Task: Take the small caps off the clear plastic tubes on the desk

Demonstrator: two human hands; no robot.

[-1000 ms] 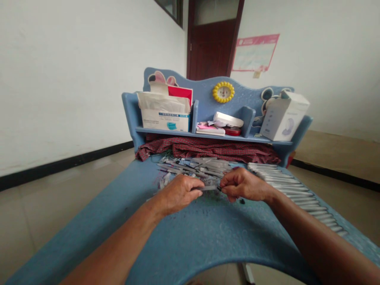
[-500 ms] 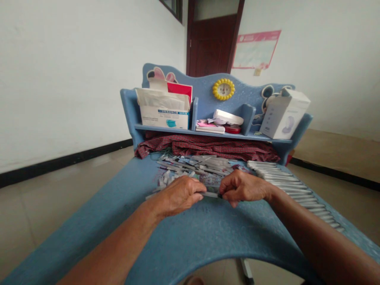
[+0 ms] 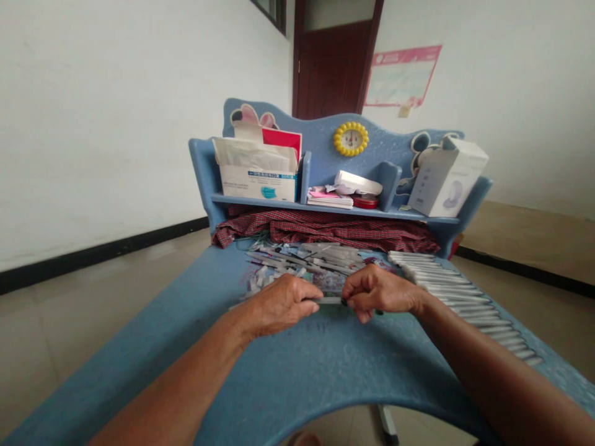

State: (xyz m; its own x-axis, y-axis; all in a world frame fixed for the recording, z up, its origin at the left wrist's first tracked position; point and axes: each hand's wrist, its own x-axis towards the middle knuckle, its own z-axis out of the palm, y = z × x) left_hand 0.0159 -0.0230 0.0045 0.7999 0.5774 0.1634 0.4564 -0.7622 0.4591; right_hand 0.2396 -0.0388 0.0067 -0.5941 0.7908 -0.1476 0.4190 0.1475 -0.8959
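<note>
My left hand [image 3: 279, 303] and my right hand [image 3: 379, 291] meet over the blue desk [image 3: 288, 371], both closed on one thin clear tube [image 3: 329, 300] held level between them. The left fingers wrap its left end. The right fingertips pinch a small dark piece at its right end. Just behind the hands lies a loose pile of similar clear tubes and small parts [image 3: 302, 263]. To the right, a long row of finished grey tubes [image 3: 460, 300] lies side by side along the desk's edge.
A shelf at the desk's back holds a mask box [image 3: 255, 170], a stack of papers [image 3: 344, 192], a white carton [image 3: 446, 179] and a yellow clock [image 3: 350, 139]. Red checked cloth [image 3: 325, 232] is bunched under the shelf. A dark door stands behind.
Both hands have stayed together on the tube and shifted slightly up and away from me. The right fingers have worked at the tube's end. The view has tilted a little.
</note>
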